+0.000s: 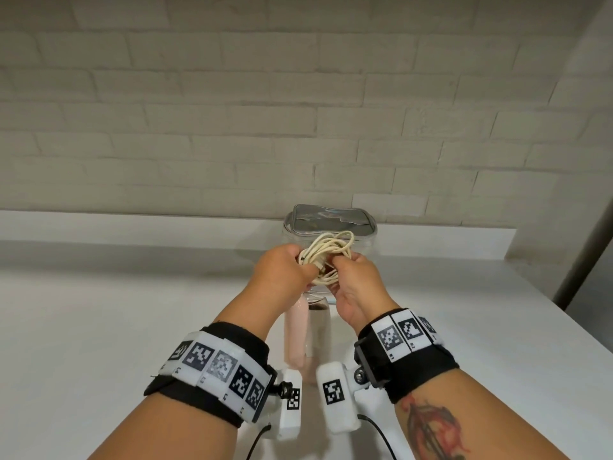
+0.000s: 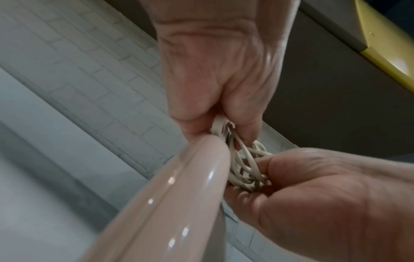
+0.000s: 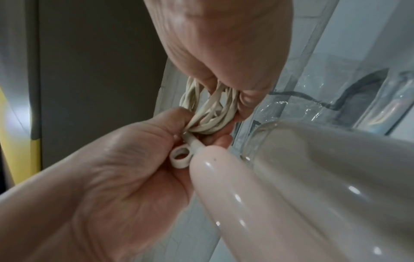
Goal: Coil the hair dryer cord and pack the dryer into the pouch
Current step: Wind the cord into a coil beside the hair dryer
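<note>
The cream cord (image 1: 326,252) is bundled into a loose coil held up between both hands above the white table (image 1: 99,310). My left hand (image 1: 292,268) pinches the coil where the cord leaves the dryer, next to the hang loop (image 3: 180,157). My right hand (image 1: 348,270) curls its fingers round the other side of the coil (image 3: 210,109). The pink hair dryer (image 1: 295,330) hangs below the hands, its handle (image 2: 168,203) pointing toward me. The clear pouch (image 1: 331,220) stands just behind the coil, by the wall.
A white brick wall (image 1: 232,127) rises behind a low ledge (image 1: 99,224) at the back of the table. The table's right edge (image 1: 564,310) runs diagonally, and a dark post (image 1: 583,247) stands beyond it. Camera cables (image 1: 381,436) trail from both wrists.
</note>
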